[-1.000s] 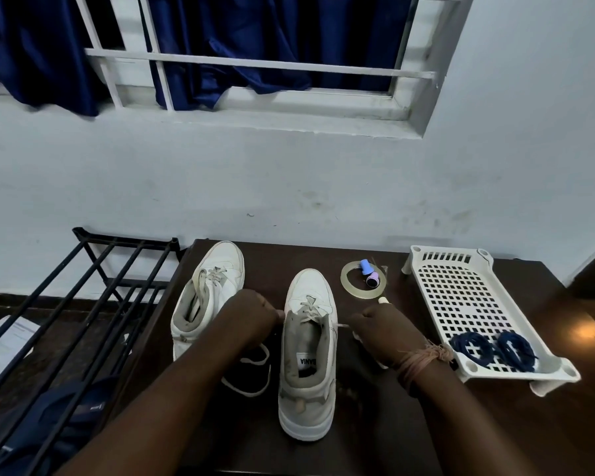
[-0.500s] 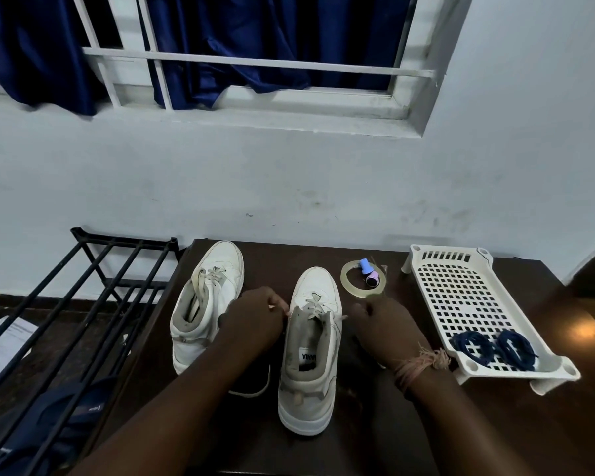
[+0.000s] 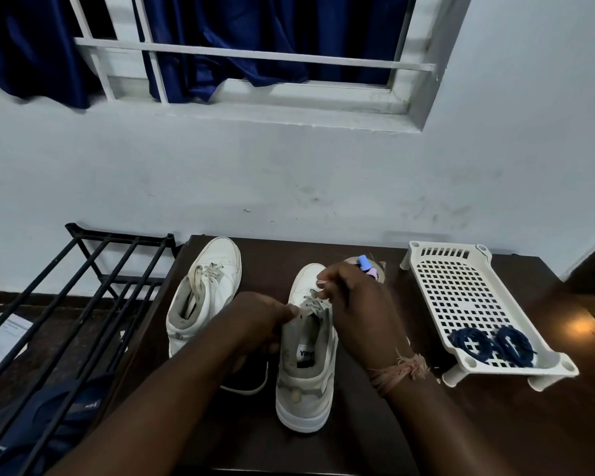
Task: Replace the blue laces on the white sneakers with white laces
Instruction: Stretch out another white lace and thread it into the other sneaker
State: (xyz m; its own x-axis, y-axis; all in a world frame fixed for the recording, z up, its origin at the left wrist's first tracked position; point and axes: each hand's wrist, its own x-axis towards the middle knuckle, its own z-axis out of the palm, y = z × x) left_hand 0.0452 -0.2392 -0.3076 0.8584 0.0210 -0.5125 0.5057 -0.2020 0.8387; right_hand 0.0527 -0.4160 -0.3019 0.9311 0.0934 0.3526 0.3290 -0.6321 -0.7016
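Black metal bars of a rack (image 3: 83, 286) stand at the left, beside the dark wooden table (image 3: 478, 424). On the table, the left white sneaker (image 3: 203, 293) lies alone with its white lace threaded. The left hand (image 3: 255, 321) pinches a white lace (image 3: 310, 304) at the near sneaker (image 3: 306, 372); a loose part of it lies on the table beside the shoe. The right hand (image 3: 358, 310) pinches the lace over the eyelets. In the white plastic basket (image 3: 461, 286) at the right lie two coiled blue laces (image 3: 492, 343).
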